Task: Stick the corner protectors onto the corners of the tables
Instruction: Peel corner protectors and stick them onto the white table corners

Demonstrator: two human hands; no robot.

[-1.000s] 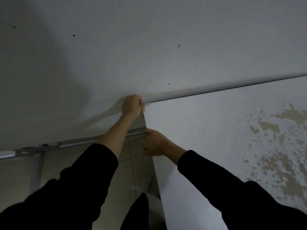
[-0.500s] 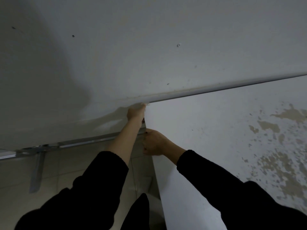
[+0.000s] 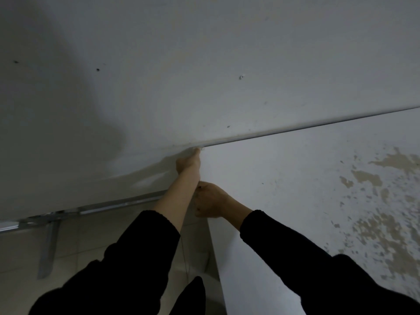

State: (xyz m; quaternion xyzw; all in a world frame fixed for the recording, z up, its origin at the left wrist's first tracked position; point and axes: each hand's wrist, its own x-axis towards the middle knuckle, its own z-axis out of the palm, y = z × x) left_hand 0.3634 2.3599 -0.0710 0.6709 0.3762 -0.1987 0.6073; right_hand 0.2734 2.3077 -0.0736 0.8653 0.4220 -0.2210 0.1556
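A white table [image 3: 295,201] with a worn, stained top fills the right side, its far edge against the wall. At its far left corner a small pale corner protector [image 3: 201,148] just shows. My left hand [image 3: 188,162] reaches up beside the table's left edge to that corner. Its fingers are closed around the protector and mostly hidden. My right hand [image 3: 210,201] is closed over the table's left edge, a little nearer to me. Both arms wear black sleeves.
A grey-white wall [image 3: 204,64] with small holes rises behind the table. Along its base at the lower left run a metal rail [image 3: 102,208] and a bracket [image 3: 48,248]. Pale floor tiles [image 3: 91,242] lie below, with a dark shape [image 3: 193,296] at the bottom.
My left hand has dropped from on top of the corner to beside the table edge, staying at the corner. My right hand has kept its hold on the edge.
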